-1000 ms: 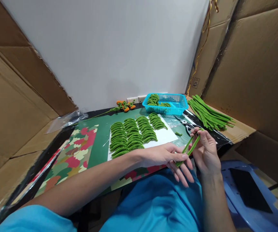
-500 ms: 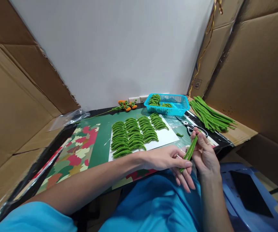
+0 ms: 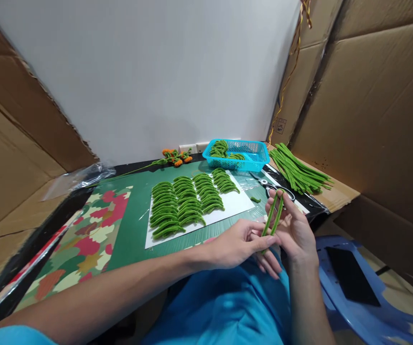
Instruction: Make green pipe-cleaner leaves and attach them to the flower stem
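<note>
The green pipe cleaner (image 3: 274,214) is folded in two, so its two strands run side by side with a narrow gap. Its long axis stands nearly upright in the head view, leaning a little to the right: the upper ends point toward the far edge of the table (image 3: 44,225), the lower end points down toward the person's lap. It is held in the air in front of the near edge of the table, close to its right corner, not resting on anything.

The left hand (image 3: 240,244) is mostly closed; its thumb and forefinger pinch the lower end of the pipe cleaner, and the other fingers are loosely stretched below. The right hand (image 3: 294,230) is half open behind the pipe cleaner; its fingertips touch the upper ends, and the palm faces left.

On the table lie the white sheet (image 3: 237,203) with rows of bent green pieces (image 3: 185,201), the blue basket (image 3: 255,155) at the far edge, and the scissors (image 3: 267,183).
</note>
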